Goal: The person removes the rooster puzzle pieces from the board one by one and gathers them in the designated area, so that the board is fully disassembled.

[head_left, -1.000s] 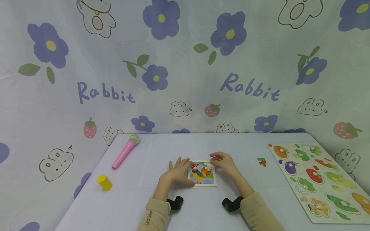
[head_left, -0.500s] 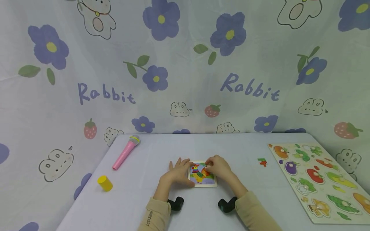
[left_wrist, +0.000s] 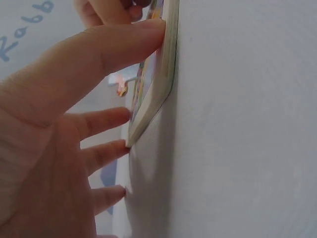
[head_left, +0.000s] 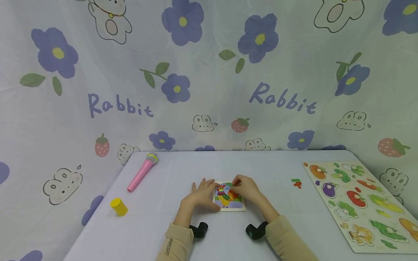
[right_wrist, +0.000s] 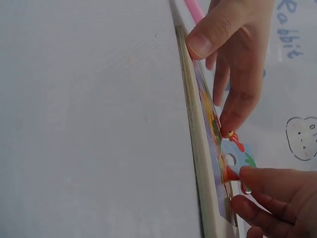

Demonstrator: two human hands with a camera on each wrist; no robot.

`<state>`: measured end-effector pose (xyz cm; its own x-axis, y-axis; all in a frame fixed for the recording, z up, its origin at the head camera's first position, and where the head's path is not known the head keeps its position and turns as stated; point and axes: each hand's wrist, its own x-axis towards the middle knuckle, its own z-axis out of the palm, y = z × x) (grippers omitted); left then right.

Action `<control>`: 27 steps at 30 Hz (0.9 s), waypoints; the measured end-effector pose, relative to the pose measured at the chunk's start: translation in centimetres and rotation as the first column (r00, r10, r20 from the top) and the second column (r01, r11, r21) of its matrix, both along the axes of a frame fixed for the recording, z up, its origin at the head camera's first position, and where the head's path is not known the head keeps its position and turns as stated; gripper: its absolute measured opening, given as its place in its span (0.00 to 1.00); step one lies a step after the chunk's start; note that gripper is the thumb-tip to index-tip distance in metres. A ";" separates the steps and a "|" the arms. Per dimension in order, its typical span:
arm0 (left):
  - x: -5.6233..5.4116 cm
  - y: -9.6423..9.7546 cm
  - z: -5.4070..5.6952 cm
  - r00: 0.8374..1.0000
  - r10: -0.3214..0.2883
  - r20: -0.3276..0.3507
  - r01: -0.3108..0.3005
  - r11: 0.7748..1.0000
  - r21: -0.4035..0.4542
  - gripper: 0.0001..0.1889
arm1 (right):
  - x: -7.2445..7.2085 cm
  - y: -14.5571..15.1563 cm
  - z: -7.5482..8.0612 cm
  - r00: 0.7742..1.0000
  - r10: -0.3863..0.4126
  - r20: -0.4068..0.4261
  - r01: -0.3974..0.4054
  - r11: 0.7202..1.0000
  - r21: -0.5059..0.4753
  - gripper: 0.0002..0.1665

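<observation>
White table point(head_left: 137, 224) — left hand point(head_left: 200, 197), fingers apart, touches rooster puzzle point(head_left: 227, 201); right hand point(head_left: 247, 188) pinches piece point(right_wrist: 240, 151), hiding puzzle's corner.

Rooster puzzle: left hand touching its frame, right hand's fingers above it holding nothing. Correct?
Not quite: the right hand isn't empty. Its fingers hold a puzzle piece, per the right wrist view. The left hand does touch the frame.

A pale fabric backdrop point(head_left: 212, 101) stands behind the white table point(head_left: 183, 168) and down both its sides, printed with purple flowers point(head_left: 183, 21), outlined rabbits point(head_left: 202, 124), red strawberries point(head_left: 239, 125) and, twice, the purple lettering point(head_left: 282, 99) "Rabbit". Faint creases point(head_left: 14, 87) mark the fabric at left; the light is soft and cool.
</observation>
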<state>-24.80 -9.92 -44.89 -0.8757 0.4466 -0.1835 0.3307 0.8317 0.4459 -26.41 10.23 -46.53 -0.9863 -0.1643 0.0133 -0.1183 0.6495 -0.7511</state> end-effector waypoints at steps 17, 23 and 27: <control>0.1 0.3 0.3 0.995 -0.097 0.029 0.097 0.995 0.004 0.27 | -0.3 0.0 -0.1 0.998 0.058 0.001 -0.058 0.995 -0.077 0.11; 0.1 0.3 0.3 0.995 -0.098 0.032 0.098 0.995 0.004 0.27 | -0.6 0.1 0.0 0.999 0.041 0.015 -0.038 0.988 -0.153 0.11; 0.1 0.2 0.3 0.994 -0.101 0.036 0.101 0.995 0.006 0.27 | -0.8 0.6 0.3 0.999 -0.006 0.051 0.019 0.967 -0.253 0.12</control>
<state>-24.67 -9.71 -44.61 -0.8189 0.5333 -0.2122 0.3964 0.7929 0.4627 -27.23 10.83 -46.18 -0.9887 -0.1497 0.0044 -0.0703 0.4380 -0.8962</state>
